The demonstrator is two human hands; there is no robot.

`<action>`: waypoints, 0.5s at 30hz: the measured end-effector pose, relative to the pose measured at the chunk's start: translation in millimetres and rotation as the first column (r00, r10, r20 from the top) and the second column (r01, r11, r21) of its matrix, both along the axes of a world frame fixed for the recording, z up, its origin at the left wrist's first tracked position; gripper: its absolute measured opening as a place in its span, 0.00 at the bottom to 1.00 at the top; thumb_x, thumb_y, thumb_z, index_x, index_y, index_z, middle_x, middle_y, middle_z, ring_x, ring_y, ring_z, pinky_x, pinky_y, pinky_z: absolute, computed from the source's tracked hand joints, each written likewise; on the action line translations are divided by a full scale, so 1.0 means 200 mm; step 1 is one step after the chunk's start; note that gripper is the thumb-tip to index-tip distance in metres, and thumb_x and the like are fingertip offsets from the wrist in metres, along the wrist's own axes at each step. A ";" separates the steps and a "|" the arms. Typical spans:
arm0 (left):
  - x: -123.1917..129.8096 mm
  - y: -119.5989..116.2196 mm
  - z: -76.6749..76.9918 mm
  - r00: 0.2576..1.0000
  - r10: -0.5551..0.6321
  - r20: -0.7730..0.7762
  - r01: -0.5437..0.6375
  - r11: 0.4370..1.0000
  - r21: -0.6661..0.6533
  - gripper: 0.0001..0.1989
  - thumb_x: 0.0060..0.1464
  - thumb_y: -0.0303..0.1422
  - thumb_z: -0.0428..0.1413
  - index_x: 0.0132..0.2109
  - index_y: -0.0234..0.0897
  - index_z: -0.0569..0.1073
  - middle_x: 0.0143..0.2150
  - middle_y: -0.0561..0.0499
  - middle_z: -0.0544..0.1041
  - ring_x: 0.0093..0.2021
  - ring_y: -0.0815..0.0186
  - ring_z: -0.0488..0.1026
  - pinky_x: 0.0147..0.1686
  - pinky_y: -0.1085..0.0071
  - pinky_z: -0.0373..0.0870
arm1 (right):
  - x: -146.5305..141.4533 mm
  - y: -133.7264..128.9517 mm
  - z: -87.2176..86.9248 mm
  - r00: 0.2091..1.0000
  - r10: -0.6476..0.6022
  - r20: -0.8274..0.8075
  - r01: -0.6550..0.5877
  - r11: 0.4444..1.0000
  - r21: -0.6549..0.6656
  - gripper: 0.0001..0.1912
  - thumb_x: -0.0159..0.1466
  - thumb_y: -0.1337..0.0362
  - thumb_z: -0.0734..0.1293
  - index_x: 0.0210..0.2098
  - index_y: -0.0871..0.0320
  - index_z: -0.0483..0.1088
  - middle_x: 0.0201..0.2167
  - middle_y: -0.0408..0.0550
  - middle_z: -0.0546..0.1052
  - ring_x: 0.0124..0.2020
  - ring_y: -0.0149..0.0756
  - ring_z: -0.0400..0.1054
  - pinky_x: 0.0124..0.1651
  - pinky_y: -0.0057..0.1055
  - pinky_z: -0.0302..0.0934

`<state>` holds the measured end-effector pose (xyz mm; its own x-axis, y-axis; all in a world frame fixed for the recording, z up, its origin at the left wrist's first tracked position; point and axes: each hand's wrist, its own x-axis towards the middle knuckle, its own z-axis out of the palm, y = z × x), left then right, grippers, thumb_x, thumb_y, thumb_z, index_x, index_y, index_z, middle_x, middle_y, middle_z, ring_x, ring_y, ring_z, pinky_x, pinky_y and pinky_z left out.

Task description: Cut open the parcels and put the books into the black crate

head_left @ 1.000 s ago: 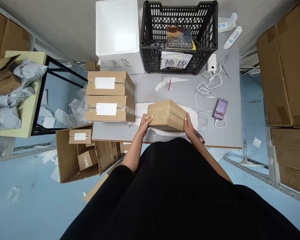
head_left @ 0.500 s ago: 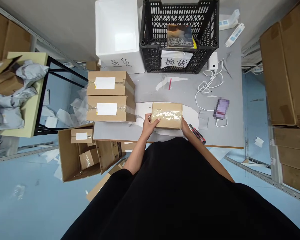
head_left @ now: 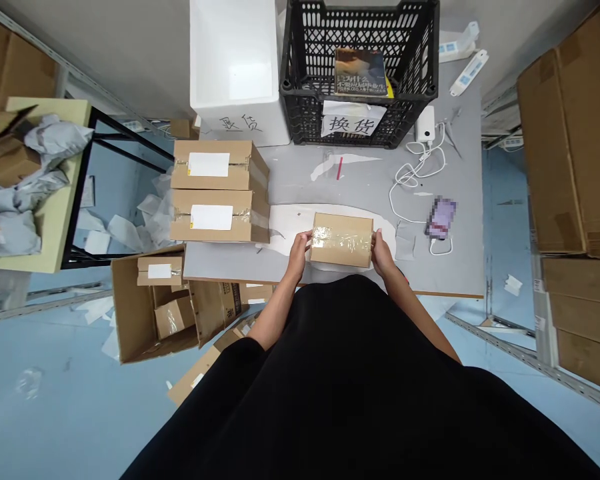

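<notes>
A small brown cardboard box [head_left: 343, 241] with clear tape along its middle is held between my two hands near the table's front edge, over a white sheet [head_left: 293, 220]. My left hand [head_left: 299, 253] grips the box's left end, its fingers partly hidden at the side. At the right end, my right hand [head_left: 381, 253] holds the box with the fingers pressed to its side. Two larger brown boxes with white labels, a rear one [head_left: 237, 165] and a front one [head_left: 237, 217], sit to the left on the table.
A white foam box [head_left: 235, 60] and a black crate [head_left: 300, 113] with books stand at the back. On the right are a phone [head_left: 441, 217], its white cable and power strips. An open carton [head_left: 127, 320] with small boxes stands below left.
The small box has shifted right and slightly toward me and is turned a little. Both hands moved with it; my right hand now shows more and covers most of the cutter.
</notes>
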<state>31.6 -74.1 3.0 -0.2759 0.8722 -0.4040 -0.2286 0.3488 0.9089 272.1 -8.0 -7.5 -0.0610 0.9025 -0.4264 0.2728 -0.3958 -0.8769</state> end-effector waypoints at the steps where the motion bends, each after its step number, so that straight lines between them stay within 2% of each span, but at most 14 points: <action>1: -0.01 0.00 -0.04 1.000 0.005 0.008 -0.005 0.999 -0.034 0.21 0.64 0.53 0.49 0.49 0.44 0.74 0.59 0.47 0.74 0.64 0.56 0.67 0.59 0.61 0.64 | 0.00 0.01 0.04 0.999 -0.002 -0.044 0.000 0.999 -0.036 0.43 0.67 0.32 0.41 0.62 0.48 0.68 0.56 0.51 0.78 0.57 0.45 0.72 0.56 0.46 0.69; 3: -0.03 0.01 -0.14 1.000 0.011 -0.004 -0.011 0.994 -0.105 0.21 0.64 0.53 0.49 0.50 0.44 0.75 0.60 0.47 0.74 0.63 0.57 0.67 0.59 0.62 0.64 | -0.02 0.00 0.11 0.997 -0.011 -0.078 0.006 0.998 -0.057 0.40 0.67 0.32 0.44 0.65 0.46 0.63 0.62 0.50 0.73 0.60 0.44 0.70 0.58 0.45 0.67; 5: -0.03 0.03 -0.22 0.999 0.019 -0.028 -0.023 0.983 -0.182 0.20 0.63 0.51 0.51 0.50 0.42 0.75 0.58 0.46 0.75 0.62 0.57 0.68 0.59 0.62 0.64 | -0.06 -0.01 0.16 0.999 -0.035 0.010 0.036 0.999 -0.017 0.38 0.67 0.33 0.51 0.67 0.47 0.59 0.65 0.51 0.70 0.62 0.46 0.68 0.61 0.47 0.64; 7: -0.02 0.06 -0.29 1.000 -0.003 -0.011 0.001 0.969 -0.249 0.19 0.61 0.49 0.54 0.47 0.39 0.76 0.53 0.45 0.78 0.58 0.56 0.71 0.58 0.61 0.65 | -0.09 -0.04 0.18 0.990 -0.066 0.128 0.064 0.998 0.017 0.39 0.65 0.34 0.58 0.67 0.49 0.59 0.64 0.53 0.71 0.60 0.49 0.68 0.64 0.49 0.62; 11: 0.00 0.09 -0.34 0.995 -0.067 0.071 0.084 0.955 -0.285 0.17 0.56 0.48 0.58 0.40 0.38 0.77 0.43 0.46 0.82 0.52 0.54 0.75 0.55 0.62 0.67 | -0.14 -0.09 0.15 0.970 -0.041 0.239 0.019 0.996 0.090 0.35 0.63 0.36 0.62 0.61 0.53 0.65 0.53 0.55 0.78 0.53 0.52 0.73 0.60 0.50 0.64; 15: -0.01 0.09 -0.36 0.981 -0.088 0.170 0.136 0.945 -0.298 0.19 0.51 0.48 0.60 0.41 0.38 0.76 0.40 0.48 0.82 0.50 0.56 0.77 0.53 0.63 0.67 | -0.10 -0.10 0.14 0.967 -0.038 0.251 -0.003 0.987 0.162 0.33 0.65 0.37 0.59 0.57 0.54 0.70 0.50 0.56 0.79 0.52 0.53 0.73 0.59 0.51 0.65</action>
<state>30.1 -56.4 -68.4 -0.0974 0.7205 -0.6866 -0.2990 0.6368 0.7107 251.7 -27.8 20.6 0.0460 0.9600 -0.2761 0.4876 -0.2628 -0.8326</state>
